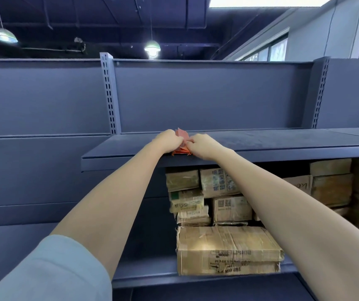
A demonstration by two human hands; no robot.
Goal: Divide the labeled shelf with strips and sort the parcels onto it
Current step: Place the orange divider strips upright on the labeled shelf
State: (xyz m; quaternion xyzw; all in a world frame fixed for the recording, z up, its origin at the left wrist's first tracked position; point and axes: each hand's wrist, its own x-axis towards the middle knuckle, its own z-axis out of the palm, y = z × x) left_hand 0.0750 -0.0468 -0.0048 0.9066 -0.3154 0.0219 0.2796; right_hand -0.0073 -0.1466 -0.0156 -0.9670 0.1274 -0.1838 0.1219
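2 hands (185, 143) pinching strips (181, 140), parcels (228, 248) below

Both arms stretched forward and up, hands meeting at the middle.

The left hand (168, 140) and right hand (202, 146) sit close together, knuckles toward the camera, fingers curled and pinching the same small bunch of thin red strips (181, 141) between them. Both forearms are bare and nearly straight; a light blue sleeve (50, 272) covers the left upper arm.
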